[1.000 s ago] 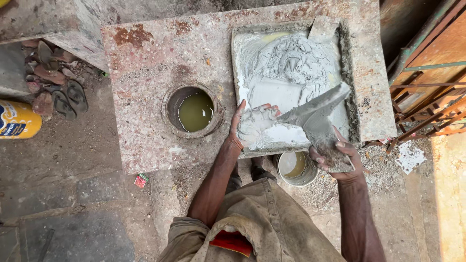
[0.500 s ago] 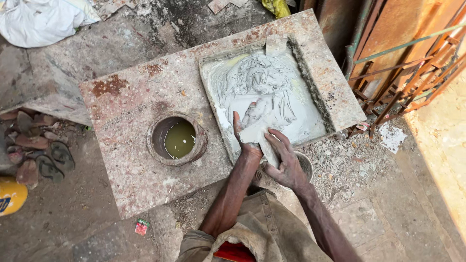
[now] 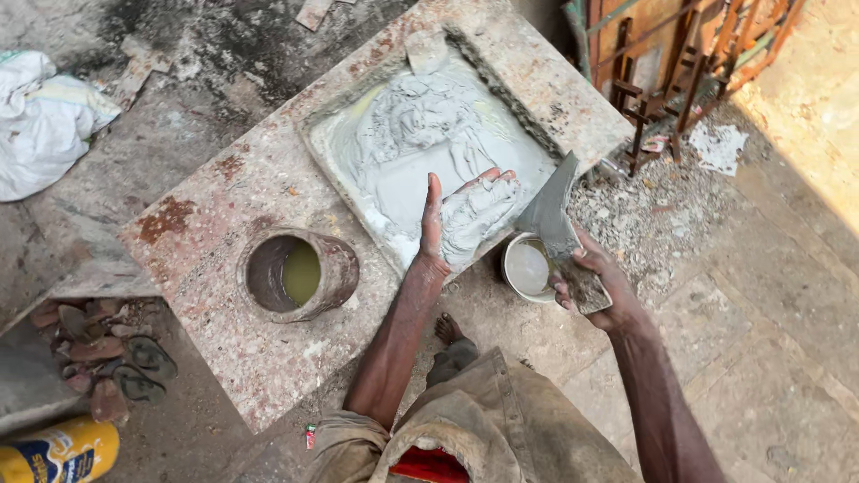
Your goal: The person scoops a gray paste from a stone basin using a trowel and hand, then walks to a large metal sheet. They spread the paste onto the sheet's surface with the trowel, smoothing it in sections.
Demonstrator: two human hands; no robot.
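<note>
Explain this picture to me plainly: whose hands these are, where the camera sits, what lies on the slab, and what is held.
One picture, from a camera worn on a person's head, looking down at their own bare hands. The left hand, coated in grey paste, lies flat on wet grey plaster filling a shallow mould with a relief figure. The mould sits on a stained stone slab, beside a round tin of yellowish liquid. The right hand holds a plaster-caked trowel above a small white cup.
</note>
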